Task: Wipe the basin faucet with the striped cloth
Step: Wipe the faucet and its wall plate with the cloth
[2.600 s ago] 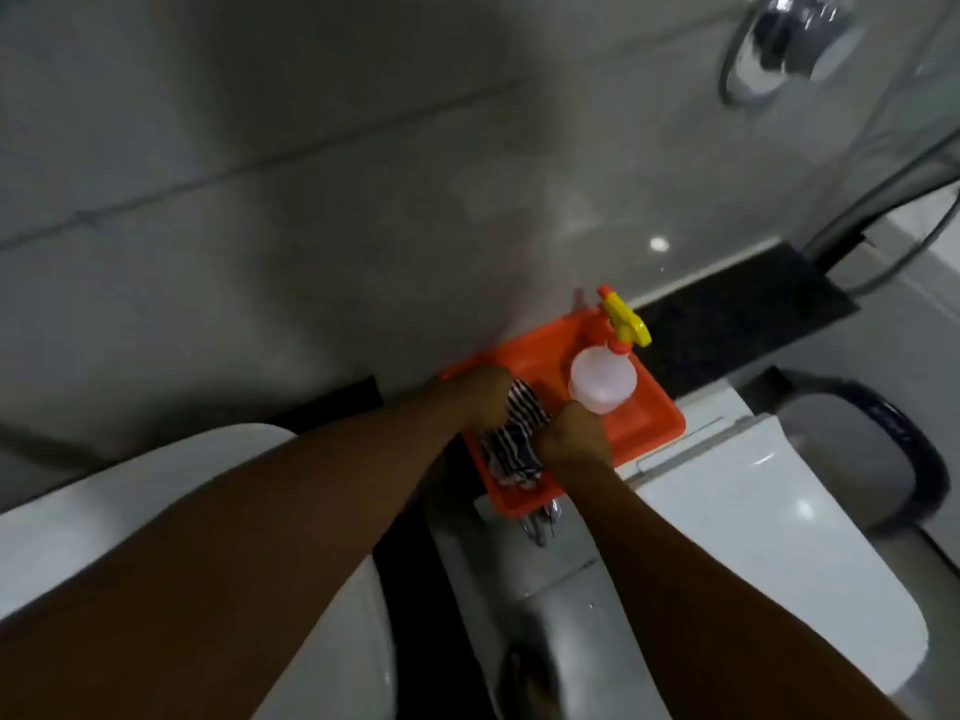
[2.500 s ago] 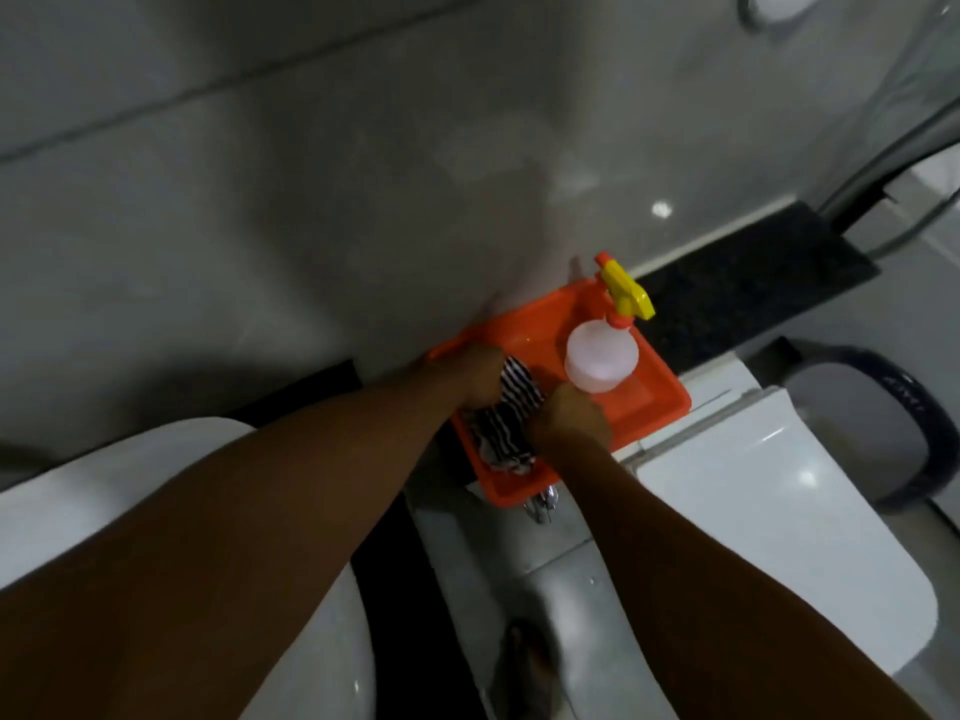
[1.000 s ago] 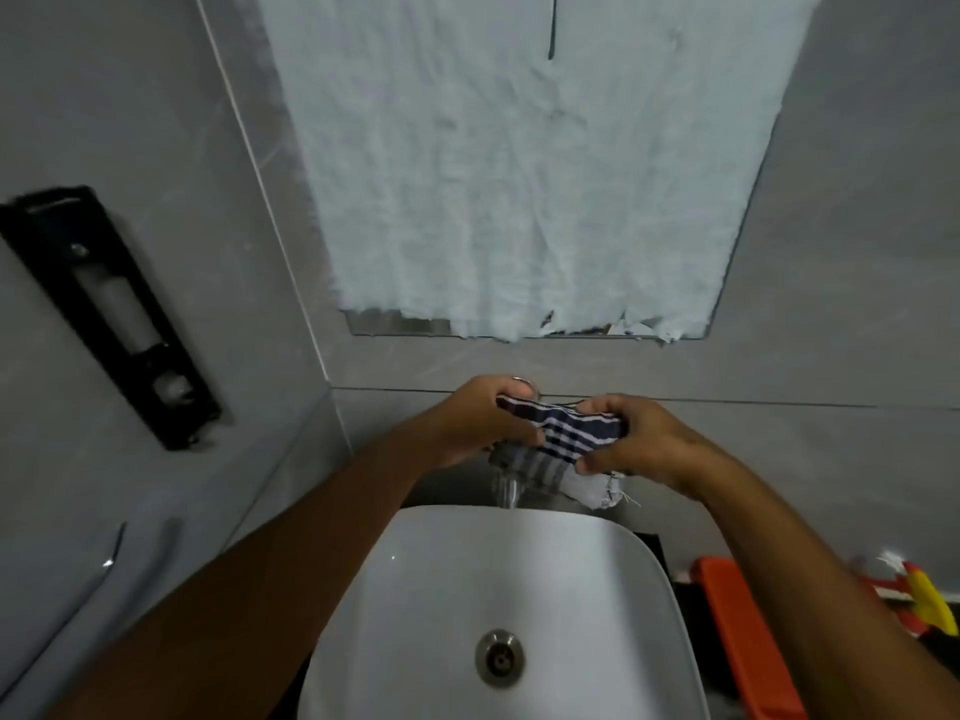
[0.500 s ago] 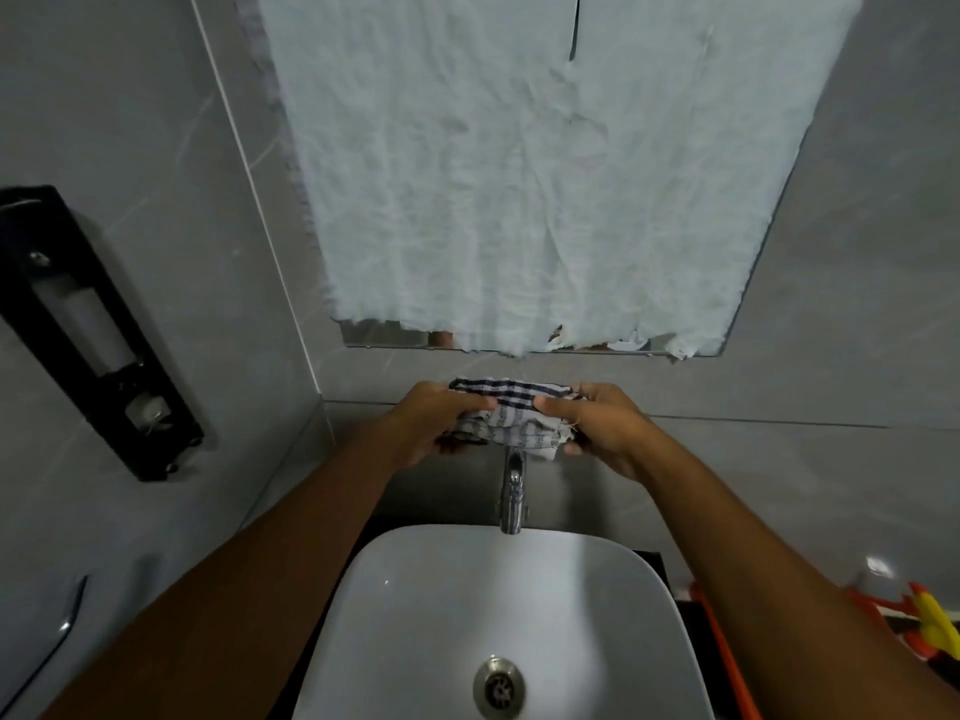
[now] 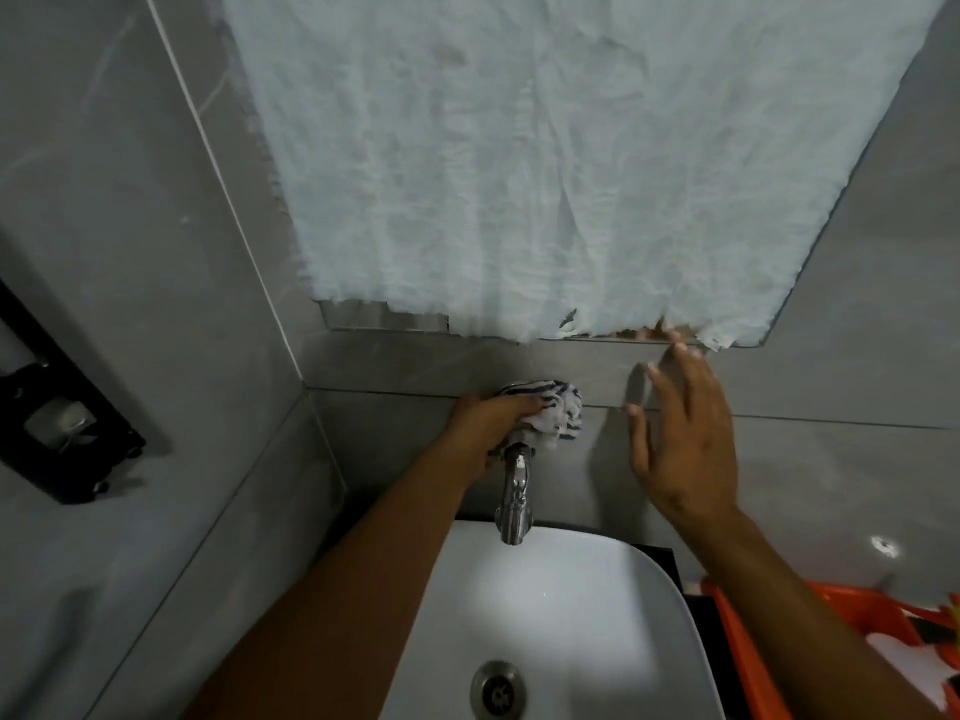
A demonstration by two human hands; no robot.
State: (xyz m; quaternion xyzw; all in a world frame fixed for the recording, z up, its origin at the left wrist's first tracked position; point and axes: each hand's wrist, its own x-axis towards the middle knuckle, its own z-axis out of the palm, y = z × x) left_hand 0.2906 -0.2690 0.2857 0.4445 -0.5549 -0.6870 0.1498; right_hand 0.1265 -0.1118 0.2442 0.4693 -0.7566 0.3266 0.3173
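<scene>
One white basin (image 5: 561, 605) nearest, one drain (image 5: 498, 694) at its near edge. One orange tray (image 5: 748, 646) just beside the basin's right side, cut off by the frame; contents unclear. One chrome faucet (image 5: 514, 498) over the basin's far rim, spout pointing down. Left hand (image 5: 491, 431) sits on the faucet's top, fingers (image 5: 519, 407) curled, pressing one bunched striped cloth (image 5: 548, 413) against the faucet head. Right hand (image 5: 685, 444) is free, off the cloth, fingers spread, raised near the wall. One black wall fixture (image 5: 57, 423) far left. Furthest: one mirror (image 5: 379, 320), almost fully covered by one white sheet (image 5: 545, 174).
</scene>
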